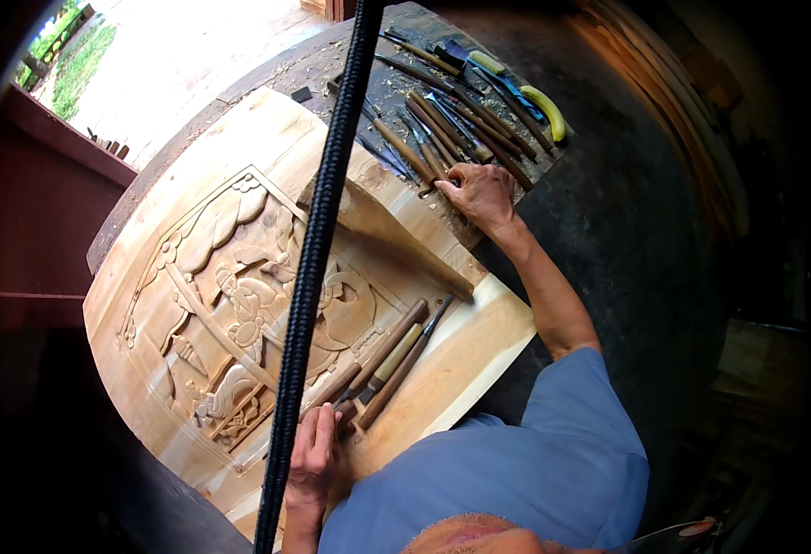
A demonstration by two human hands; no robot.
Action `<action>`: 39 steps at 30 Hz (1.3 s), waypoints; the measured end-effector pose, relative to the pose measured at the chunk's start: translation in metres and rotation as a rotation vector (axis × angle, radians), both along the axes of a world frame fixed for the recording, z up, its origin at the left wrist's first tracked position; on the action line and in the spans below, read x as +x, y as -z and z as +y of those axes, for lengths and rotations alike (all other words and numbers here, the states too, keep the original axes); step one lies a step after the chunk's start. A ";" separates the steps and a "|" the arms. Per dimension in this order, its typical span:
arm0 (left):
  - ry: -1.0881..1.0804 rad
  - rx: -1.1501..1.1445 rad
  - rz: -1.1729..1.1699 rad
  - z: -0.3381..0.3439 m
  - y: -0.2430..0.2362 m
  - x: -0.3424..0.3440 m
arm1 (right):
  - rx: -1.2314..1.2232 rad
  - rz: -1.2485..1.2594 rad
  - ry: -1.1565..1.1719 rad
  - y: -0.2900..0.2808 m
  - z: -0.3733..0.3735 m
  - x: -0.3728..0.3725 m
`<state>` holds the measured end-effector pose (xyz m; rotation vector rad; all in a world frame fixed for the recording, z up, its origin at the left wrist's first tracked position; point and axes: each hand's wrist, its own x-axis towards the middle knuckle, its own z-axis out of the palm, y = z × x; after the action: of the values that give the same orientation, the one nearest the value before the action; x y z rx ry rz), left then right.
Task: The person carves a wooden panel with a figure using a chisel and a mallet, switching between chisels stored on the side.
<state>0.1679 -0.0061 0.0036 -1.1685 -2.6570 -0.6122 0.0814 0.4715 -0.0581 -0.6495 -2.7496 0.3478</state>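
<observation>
A wooden panel carved in relief with figures and a scalloped border lies on the workbench. My left hand rests at its near edge, fingers curled beside the ends of several wooden-handled chisels; what the fingers hold, if anything, is hidden. These chisels lie side by side on the panel's bare right part. My right hand reaches to the far right, closed at the near end of a row of carving chisels. Its fingers bend round something small and dark that I cannot make out.
A thick wooden block stands on the panel. Beyond the chisels lie a brush with pale bristles and a yellow curved object. A braided black cord crosses the view. Wood shavings dot the workbench. Boards lean at right.
</observation>
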 end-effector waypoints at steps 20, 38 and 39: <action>0.009 -0.039 -0.043 0.001 -0.005 0.002 | 0.023 0.147 0.126 -0.009 0.021 -0.001; 0.010 -0.027 -0.049 -0.002 -0.003 0.000 | 0.296 -0.018 0.319 0.005 0.092 0.019; 0.014 -0.021 -0.051 -0.002 -0.003 0.000 | 0.256 -0.034 0.294 0.001 0.089 0.021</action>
<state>0.1679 -0.0085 0.0065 -1.1931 -2.7063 -0.6268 0.1020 0.5604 -0.0588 -0.9762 -2.6134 -0.0796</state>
